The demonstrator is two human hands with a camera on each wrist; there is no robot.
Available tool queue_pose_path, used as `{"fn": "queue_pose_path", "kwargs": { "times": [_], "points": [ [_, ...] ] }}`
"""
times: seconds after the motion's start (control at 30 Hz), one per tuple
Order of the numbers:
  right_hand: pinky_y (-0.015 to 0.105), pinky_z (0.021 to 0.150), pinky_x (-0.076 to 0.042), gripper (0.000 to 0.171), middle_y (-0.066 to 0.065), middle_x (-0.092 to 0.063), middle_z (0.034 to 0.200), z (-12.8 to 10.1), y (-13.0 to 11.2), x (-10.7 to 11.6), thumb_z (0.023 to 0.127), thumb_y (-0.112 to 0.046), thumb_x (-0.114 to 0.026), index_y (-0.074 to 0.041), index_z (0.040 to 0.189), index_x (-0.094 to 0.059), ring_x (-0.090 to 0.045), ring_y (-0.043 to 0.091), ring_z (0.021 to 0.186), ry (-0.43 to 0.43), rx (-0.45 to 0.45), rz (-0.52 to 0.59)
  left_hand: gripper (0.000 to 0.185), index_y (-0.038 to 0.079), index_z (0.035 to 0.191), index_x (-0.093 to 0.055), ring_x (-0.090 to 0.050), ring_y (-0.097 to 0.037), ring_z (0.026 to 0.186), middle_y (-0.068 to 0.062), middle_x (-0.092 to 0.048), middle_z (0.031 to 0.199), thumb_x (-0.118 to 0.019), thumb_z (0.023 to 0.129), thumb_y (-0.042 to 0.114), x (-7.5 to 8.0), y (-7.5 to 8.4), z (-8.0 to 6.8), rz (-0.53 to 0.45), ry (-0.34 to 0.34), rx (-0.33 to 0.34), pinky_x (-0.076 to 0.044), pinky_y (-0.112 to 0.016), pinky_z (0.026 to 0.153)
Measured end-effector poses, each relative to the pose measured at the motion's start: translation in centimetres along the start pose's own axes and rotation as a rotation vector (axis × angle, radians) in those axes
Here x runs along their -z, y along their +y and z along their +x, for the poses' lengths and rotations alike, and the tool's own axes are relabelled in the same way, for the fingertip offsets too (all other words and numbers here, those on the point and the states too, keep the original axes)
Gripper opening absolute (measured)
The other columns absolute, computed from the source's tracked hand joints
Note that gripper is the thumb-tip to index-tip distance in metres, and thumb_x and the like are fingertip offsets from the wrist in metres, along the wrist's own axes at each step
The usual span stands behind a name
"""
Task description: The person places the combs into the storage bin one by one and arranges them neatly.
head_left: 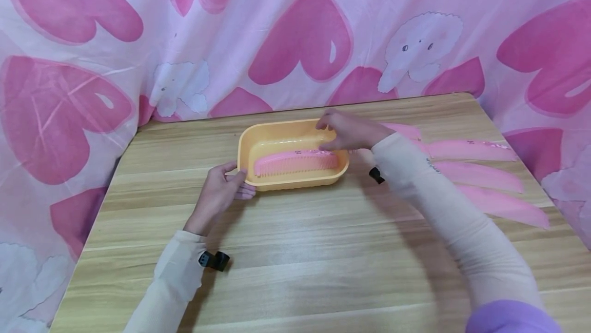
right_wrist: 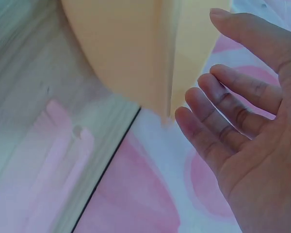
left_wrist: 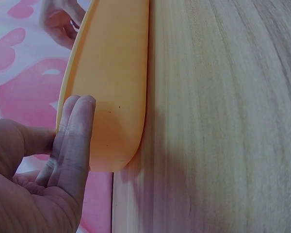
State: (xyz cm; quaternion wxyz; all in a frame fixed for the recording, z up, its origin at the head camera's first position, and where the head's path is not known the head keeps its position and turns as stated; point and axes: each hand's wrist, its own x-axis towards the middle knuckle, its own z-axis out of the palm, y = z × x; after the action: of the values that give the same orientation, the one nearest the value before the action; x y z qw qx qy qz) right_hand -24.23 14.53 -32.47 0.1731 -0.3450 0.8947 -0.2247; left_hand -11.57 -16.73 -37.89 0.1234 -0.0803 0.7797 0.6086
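Observation:
An orange-yellow plastic tray (head_left: 244, 143) stands on the wooden table (head_left: 300, 261) with one pink comb (head_left: 295, 162) lying inside it. My left hand (head_left: 221, 189) pinches the tray's left end, thumb at the rim and straight fingers (left_wrist: 75, 141) flat against the outer wall of the tray (left_wrist: 111, 73). My right hand (head_left: 343, 130) hovers over the tray's far right corner. In the right wrist view, that right hand (right_wrist: 237, 121) is spread and relaxed beside the tray (right_wrist: 131, 48), and it holds nothing.
Several more pink combs (head_left: 480, 176) lie fanned on the table to the right of the tray, under and beyond my right forearm. A pink cloth with hearts (head_left: 300, 40) hangs behind and around the table. The table's edges are close at left and right.

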Motion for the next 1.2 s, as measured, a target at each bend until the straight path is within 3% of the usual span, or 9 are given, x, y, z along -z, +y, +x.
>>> {"fn": "queue_pose_path", "kwargs": {
  "times": [0.53,0.93,1.2],
  "points": [
    [0.053,0.098,-0.053,0.050,0.026,-0.063,0.122,-4.1,4.2,2.3,0.086,-0.015,-0.080,0.013,0.124,-0.063,-0.060,0.039,0.114,0.116,-0.073,-0.015,0.045,-0.006,0.148,-0.042,-0.076,-0.028,0.079,-0.022,-0.075,0.090,-0.048,0.107,0.012,0.0,-0.2,-0.1,0.001,0.002,0.001,-0.065,-0.036,0.073],
    [0.057,0.099,-0.052,0.048,0.026,-0.062,0.123,-6.9,8.0,2.8,0.087,-0.016,-0.080,0.010,0.123,-0.064,-0.057,0.043,0.116,0.097,-0.168,-0.059,0.046,-0.003,0.149,-0.042,-0.076,-0.025,0.078,-0.023,-0.074,0.093,-0.049,0.107,0.014,0.0,0.0,-0.2,0.010,0.001,-0.003,-0.065,-0.039,0.076],
    [0.061,0.102,-0.049,0.053,0.031,-0.060,0.127,-7.3,10.8,2.8,0.088,-0.016,-0.079,0.014,0.127,-0.060,-0.055,0.046,0.119,0.070,-0.253,-0.008,0.046,-0.003,0.150,-0.043,-0.076,-0.024,0.078,-0.022,-0.075,0.093,-0.049,0.107,0.014,0.0,0.1,-0.1,0.014,0.002,0.011,-0.065,-0.040,0.077]
  ]
}}
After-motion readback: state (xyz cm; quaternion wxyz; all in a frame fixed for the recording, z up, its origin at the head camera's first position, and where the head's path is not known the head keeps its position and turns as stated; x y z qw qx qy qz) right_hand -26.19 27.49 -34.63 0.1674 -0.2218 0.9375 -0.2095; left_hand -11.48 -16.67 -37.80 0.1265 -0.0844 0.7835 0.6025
